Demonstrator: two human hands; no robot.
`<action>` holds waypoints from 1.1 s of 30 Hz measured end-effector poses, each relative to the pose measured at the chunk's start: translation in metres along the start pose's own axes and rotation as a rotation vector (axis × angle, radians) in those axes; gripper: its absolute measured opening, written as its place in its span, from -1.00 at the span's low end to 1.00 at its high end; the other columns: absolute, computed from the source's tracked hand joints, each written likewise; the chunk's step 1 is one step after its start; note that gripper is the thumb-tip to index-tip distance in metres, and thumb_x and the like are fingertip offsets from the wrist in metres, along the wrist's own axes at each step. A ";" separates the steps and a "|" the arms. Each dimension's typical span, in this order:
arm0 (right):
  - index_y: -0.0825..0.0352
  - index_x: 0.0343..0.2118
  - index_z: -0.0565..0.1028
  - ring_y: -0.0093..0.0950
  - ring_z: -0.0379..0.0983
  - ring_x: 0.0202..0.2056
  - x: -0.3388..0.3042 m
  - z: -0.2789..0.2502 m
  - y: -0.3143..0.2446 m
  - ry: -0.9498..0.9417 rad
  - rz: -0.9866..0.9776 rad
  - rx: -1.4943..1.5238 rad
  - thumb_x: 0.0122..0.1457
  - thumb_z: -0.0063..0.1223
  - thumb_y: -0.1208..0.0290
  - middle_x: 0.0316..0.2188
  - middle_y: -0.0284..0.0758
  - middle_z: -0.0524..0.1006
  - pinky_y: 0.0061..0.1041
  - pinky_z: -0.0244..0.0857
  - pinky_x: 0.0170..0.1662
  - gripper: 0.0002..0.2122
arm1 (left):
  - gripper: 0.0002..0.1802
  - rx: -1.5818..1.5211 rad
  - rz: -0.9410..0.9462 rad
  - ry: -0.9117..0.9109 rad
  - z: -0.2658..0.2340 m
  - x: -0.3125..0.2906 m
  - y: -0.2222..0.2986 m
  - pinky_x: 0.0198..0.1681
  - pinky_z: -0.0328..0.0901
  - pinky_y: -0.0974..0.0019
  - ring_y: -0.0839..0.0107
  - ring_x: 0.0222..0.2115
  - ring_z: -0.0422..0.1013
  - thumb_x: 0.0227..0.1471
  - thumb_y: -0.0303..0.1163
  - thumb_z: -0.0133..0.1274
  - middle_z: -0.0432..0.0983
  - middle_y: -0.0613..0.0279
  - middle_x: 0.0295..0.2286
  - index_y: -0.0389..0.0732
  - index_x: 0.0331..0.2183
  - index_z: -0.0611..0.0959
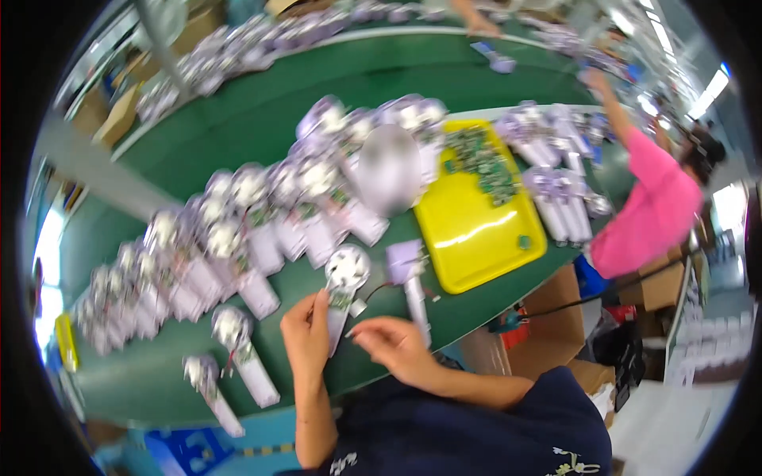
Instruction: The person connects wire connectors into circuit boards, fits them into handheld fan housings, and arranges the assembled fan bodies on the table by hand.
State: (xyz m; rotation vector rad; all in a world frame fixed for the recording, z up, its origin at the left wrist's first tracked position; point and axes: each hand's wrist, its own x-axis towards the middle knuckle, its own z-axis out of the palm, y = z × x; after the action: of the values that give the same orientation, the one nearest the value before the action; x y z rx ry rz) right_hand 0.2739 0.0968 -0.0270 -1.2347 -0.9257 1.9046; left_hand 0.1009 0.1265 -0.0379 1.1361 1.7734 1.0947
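On the green work surface in front of me lies an opened handheld fan (348, 270) with a round white head, pale handle and green circuit board. My left hand (307, 332) is closed, with fingertips gripping its left side near the board. My right hand (397, 347) is closed in a pinch by the lower handle; whatever is between its fingertips is too small to make out. A small white piece (358, 308) on a dark wire sits just above those fingers. Beside the right hand stands a second lilac part (405, 258) with wires and a long pale handle piece (417, 311).
Rows of similar opened fans (238, 190) line the left and far side. A yellow tray (468, 262) carries green circuit boards (484, 163). More fan parts (559, 198) lie beyond it. A co-worker in pink (651, 198) reaches over at right; a cardboard box (548, 325) stands below the edge.
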 end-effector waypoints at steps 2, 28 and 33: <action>0.40 -0.08 0.59 -0.68 0.47 -0.30 -0.001 -0.003 0.000 0.137 -0.218 -0.021 0.34 0.11 0.44 -0.28 -0.40 0.61 -0.68 0.35 -0.23 -0.82 | -0.70 -0.096 0.087 0.062 -0.005 -0.010 0.003 -0.53 0.10 0.43 0.69 -0.53 0.21 0.24 -0.33 0.15 0.38 0.49 -0.61 -0.45 -0.28 0.70; 0.32 0.09 0.41 -0.42 0.54 -0.05 0.025 0.012 0.022 -0.024 -0.072 0.282 0.28 0.12 0.41 -0.06 -0.28 0.56 -0.38 0.44 0.06 -0.66 | -0.76 -0.306 -0.080 0.030 -0.068 -0.077 0.035 -0.59 0.11 0.49 0.72 -0.59 0.24 0.21 -0.37 0.19 0.54 0.34 -0.61 -0.38 -0.24 0.74; 0.34 0.11 0.39 -0.42 0.53 -0.03 0.019 0.019 0.019 -0.050 -0.140 0.213 0.31 0.11 0.29 -0.05 -0.28 0.55 -0.34 0.43 0.07 -0.62 | -0.77 -0.304 -0.017 0.102 -0.065 -0.079 0.028 -0.59 0.12 0.50 0.72 -0.60 0.25 0.20 -0.37 0.20 0.55 0.31 -0.62 -0.38 -0.24 0.74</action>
State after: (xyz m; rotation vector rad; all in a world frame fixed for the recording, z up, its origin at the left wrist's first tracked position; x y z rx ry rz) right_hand 0.2471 0.0989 -0.0463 -0.9758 -0.7900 1.8754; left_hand 0.0761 0.0427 0.0223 0.8931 1.6191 1.3789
